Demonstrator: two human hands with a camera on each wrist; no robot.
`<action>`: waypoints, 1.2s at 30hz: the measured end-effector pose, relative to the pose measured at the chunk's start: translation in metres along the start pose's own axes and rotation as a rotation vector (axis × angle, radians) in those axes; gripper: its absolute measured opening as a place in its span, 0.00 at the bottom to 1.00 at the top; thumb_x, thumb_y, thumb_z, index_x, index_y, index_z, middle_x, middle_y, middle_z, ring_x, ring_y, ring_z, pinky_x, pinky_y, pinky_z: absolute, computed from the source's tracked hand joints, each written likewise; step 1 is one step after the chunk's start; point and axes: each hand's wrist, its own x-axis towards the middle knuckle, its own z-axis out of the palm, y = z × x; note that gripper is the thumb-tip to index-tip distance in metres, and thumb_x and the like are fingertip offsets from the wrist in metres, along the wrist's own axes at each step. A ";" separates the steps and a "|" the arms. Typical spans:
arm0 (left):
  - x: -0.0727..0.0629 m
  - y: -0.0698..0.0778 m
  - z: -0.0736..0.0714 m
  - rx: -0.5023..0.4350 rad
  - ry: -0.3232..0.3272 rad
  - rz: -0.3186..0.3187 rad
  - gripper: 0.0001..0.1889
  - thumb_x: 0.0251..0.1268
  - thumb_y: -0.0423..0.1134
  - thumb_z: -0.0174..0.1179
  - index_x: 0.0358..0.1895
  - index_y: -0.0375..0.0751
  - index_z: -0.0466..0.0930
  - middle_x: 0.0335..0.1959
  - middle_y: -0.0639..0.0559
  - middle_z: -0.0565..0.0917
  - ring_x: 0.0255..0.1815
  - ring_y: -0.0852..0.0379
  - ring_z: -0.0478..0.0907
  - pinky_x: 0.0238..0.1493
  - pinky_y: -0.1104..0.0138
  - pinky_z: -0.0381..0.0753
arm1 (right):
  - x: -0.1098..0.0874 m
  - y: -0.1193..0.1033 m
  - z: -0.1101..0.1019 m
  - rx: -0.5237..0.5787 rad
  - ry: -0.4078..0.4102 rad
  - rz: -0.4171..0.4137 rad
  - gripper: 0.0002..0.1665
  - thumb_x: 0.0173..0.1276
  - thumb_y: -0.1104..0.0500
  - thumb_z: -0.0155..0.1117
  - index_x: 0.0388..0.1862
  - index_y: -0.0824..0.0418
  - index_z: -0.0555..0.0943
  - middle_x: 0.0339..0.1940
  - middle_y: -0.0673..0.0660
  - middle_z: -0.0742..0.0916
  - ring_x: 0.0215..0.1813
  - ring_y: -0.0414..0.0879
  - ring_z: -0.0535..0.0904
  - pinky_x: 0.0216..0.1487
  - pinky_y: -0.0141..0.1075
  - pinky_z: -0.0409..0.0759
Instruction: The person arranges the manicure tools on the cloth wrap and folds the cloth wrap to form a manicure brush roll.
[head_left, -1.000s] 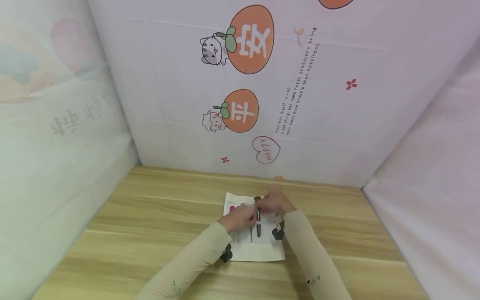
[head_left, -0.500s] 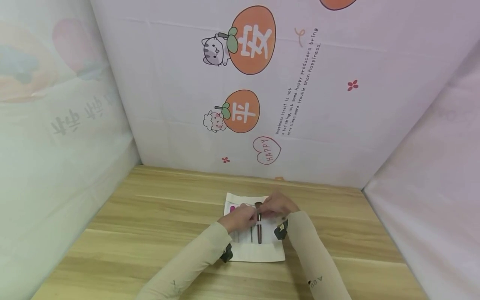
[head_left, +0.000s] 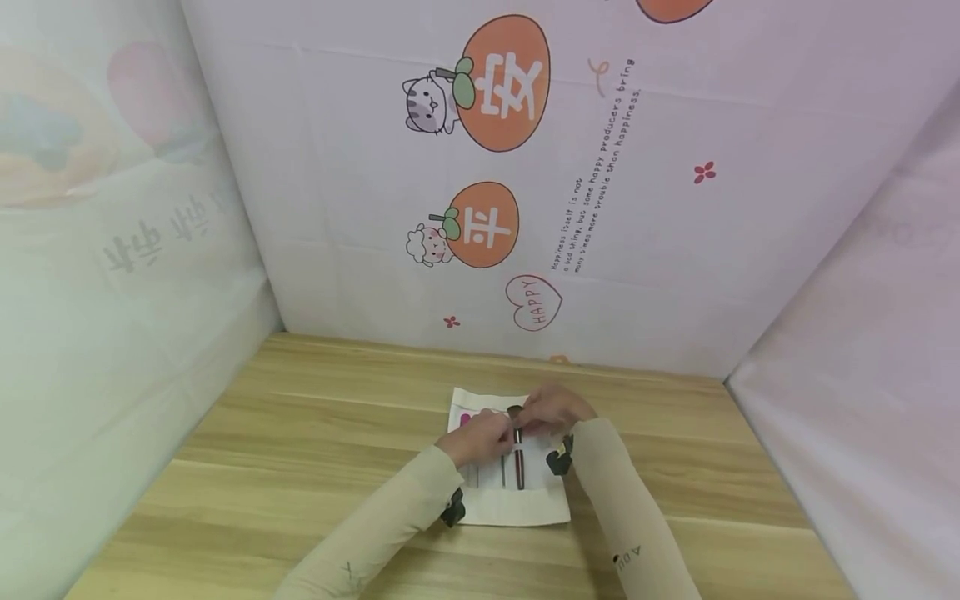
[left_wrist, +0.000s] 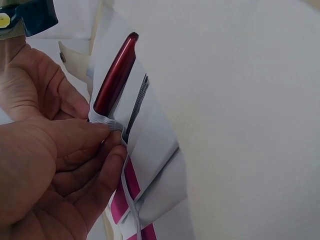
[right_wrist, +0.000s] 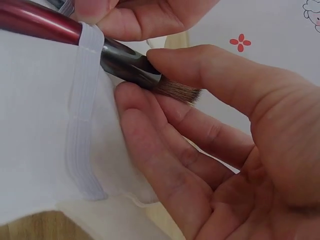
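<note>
A makeup brush [head_left: 520,468] with a dark red handle lies through a white elastic loop [right_wrist: 82,115] on an opened white fabric roll [head_left: 513,507]. In the right wrist view, the thumb and fingers of my right hand [right_wrist: 215,120] hold the brush at its dark ferrule and brown bristles. Just beside it my left hand [left_wrist: 60,172] pinches the elastic by the handle, as the left wrist view shows. A thin tool with a knurled metal handle [left_wrist: 138,104] sits under the band alongside the brush. Magenta pieces [left_wrist: 126,192] show farther along; what they belong to is partly hidden.
The roll lies on a wood-grain table [head_left: 315,467]. White printed cloth walls [head_left: 360,167] stand behind and at both sides. A loose flap of the roll [left_wrist: 240,125] covers much of the left wrist view.
Over the last second the brush has slid through the loop toward the person, mostly in the first half. My right hand shifted slightly with it, while my left hand stayed in place.
</note>
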 end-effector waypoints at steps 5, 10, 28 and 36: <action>0.001 0.000 0.001 -0.006 0.001 0.003 0.05 0.73 0.31 0.63 0.36 0.40 0.87 0.36 0.53 0.87 0.34 0.64 0.76 0.40 0.73 0.77 | 0.000 0.000 0.001 0.007 -0.006 -0.005 0.10 0.60 0.57 0.81 0.35 0.62 0.91 0.32 0.56 0.94 0.37 0.45 0.90 0.45 0.36 0.86; 0.002 -0.002 0.004 -0.010 0.006 0.017 0.08 0.72 0.30 0.62 0.31 0.41 0.84 0.31 0.56 0.82 0.30 0.64 0.72 0.36 0.74 0.73 | -0.002 0.000 0.001 -0.011 -0.084 -0.004 0.10 0.61 0.58 0.80 0.36 0.64 0.91 0.33 0.58 0.94 0.37 0.45 0.90 0.47 0.37 0.88; 0.003 0.000 0.005 -0.003 0.005 0.012 0.09 0.73 0.30 0.62 0.31 0.38 0.85 0.30 0.54 0.82 0.27 0.65 0.72 0.34 0.74 0.73 | 0.007 -0.006 0.016 -0.195 0.129 0.083 0.28 0.52 0.52 0.80 0.08 0.51 0.69 0.12 0.46 0.76 0.21 0.41 0.69 0.28 0.36 0.71; 0.003 0.001 0.004 0.000 0.009 0.001 0.12 0.74 0.29 0.61 0.27 0.39 0.81 0.27 0.56 0.77 0.25 0.65 0.69 0.31 0.74 0.70 | 0.005 -0.009 0.012 -0.204 0.024 0.064 0.14 0.52 0.53 0.82 0.17 0.57 0.86 0.19 0.50 0.88 0.24 0.40 0.81 0.30 0.30 0.77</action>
